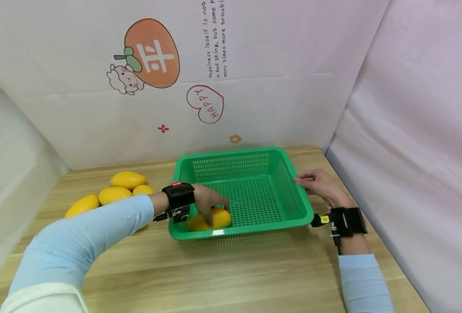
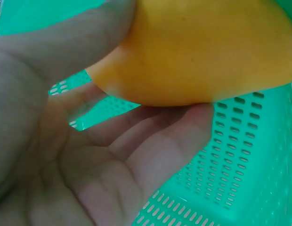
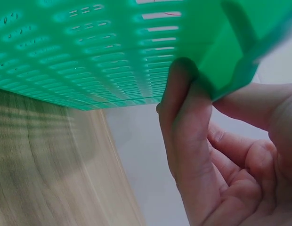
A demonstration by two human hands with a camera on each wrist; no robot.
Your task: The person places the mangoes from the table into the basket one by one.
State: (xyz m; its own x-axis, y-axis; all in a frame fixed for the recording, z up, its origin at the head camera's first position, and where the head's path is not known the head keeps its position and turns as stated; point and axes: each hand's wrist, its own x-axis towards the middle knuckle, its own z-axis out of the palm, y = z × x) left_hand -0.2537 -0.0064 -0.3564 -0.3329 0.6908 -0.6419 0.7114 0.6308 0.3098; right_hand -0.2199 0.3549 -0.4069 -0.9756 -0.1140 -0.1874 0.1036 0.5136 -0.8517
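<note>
A green plastic basket (image 1: 250,225) with slotted walls stands on the wooden table. Inside its near left corner lies a yellow mango (image 1: 221,218), with my left hand (image 1: 207,201) around it. The left wrist view shows the thumb on one side of the mango (image 2: 198,52) and fingertips touching the other side. My right hand (image 1: 320,186) pinches the basket's right rim between thumb and fingers. In the right wrist view the fingers (image 3: 190,127) press under the rim against the outer wall.
Several more mangoes (image 1: 115,195) lie on the table (image 1: 215,274) left of the basket, partly hidden by my left sleeve (image 1: 98,230). A printed white cloth (image 1: 274,87) hangs behind the table, and pale cloth (image 1: 418,152) hangs along the right side.
</note>
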